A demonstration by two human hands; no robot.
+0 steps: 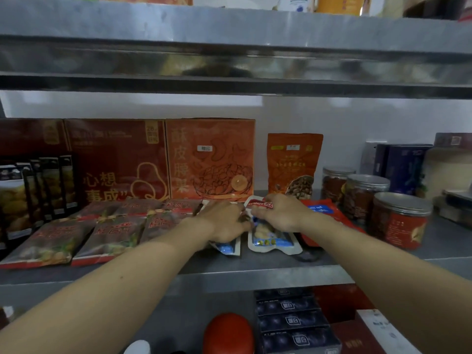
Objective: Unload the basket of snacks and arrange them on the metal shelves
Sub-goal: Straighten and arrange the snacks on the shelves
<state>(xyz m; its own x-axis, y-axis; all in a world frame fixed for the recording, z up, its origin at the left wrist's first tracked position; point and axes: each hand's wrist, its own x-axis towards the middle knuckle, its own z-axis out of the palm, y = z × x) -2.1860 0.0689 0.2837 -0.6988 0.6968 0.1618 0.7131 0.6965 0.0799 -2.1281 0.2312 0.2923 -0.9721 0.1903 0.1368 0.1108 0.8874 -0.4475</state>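
Both my hands reach onto the middle metal shelf. My left hand lies on a white-and-blue snack pouch, fingers curled over its top. My right hand grips the upper part of a second white-and-blue peanut pouch with a red label, lying flat beside the first. A red pouch lies just right of my right hand. The basket is out of sight.
Dark red snack packs lie in rows at the left. Orange and red boxes and an orange nut bag stand at the back. Lidded jars stand at the right. Dark blue boxes fill the lower shelf.
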